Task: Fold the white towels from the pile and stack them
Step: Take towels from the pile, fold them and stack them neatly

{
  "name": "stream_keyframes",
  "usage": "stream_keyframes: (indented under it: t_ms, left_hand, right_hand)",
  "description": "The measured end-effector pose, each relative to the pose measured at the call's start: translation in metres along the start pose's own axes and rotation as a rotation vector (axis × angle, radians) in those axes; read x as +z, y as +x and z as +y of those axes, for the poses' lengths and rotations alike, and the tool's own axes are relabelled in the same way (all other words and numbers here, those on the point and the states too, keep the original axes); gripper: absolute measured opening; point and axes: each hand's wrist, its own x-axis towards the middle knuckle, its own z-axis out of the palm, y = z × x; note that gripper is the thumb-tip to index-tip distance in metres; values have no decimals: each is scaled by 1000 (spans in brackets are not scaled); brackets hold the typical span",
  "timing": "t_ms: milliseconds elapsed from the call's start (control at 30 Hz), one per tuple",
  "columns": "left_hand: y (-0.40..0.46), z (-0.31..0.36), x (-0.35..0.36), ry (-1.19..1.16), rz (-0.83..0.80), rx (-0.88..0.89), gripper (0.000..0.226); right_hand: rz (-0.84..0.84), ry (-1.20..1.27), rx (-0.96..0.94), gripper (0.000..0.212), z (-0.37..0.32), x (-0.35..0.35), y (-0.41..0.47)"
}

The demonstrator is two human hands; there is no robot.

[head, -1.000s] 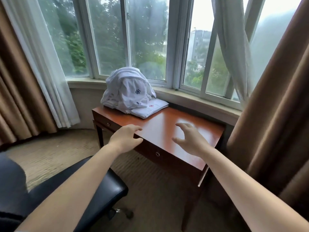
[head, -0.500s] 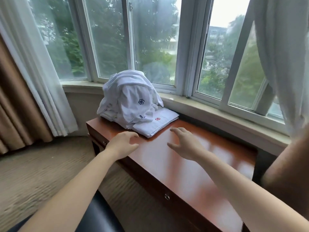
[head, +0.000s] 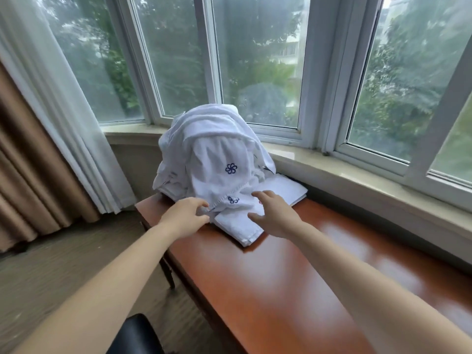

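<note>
Heaped at the far left end of a red-brown wooden surface [head: 268,290], close under the window sill [head: 357,169]: a tall pile of white towels [head: 214,154], rumpled, with small blue flower marks stitched on the cloth. Lying flat at the foot of the pile, toward the right: a folded white towel [head: 281,190], partly tucked under the heap, its near corner pointing along the surface. At the pile's lower hem, the left hand [head: 185,218], fingers curled and pinching the stitched edge of the draped top towel. Just beside it, the right hand [head: 275,215], fingers spread and relaxed, over the folded towel, touching or nearly so; cannot tell which. Both bare forearms reaching in from the near edge. At the left, a sheer white curtain [head: 58,103] beside a brown drape [head: 30,169]. Low in view, a black chair [head: 135,335] corner.
</note>
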Motion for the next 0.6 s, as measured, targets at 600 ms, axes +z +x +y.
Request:
stream_keyframes:
  t_ms: [600]
  left_hand:
    - [217,-51,-30,-75,27,71,38]
  right_hand:
    - [-17,33,91,61,0,38,198]
